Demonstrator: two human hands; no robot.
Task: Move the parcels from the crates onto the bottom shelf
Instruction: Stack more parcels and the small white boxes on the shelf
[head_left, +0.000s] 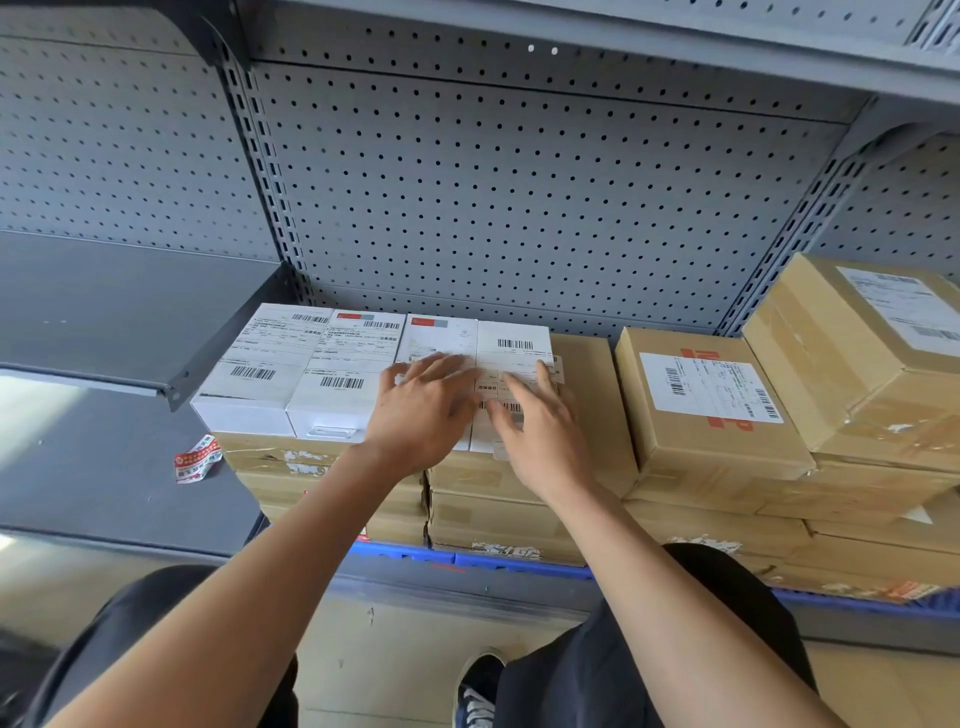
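Seating step: white parcels (457, 364) were pressed flat under both hands, atop the brown stack on the bottom shelf (104, 483)
Hands: left hand (423, 402) and right hand (537, 426) were spread, grasping nothing
Next: release and a fresh parcel were judged needed

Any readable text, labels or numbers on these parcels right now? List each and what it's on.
None reads clearly.
White boxes: shipping labels with barcodes, print too small to read.
Brown box: white label with barcodes, print blurred; red marking beside it, partly covered, unreadable.
Right box: label, blurred.
Red-and-white scrap on the shelf: characters too small to read.
Left hand and right hand cover part of two labels.
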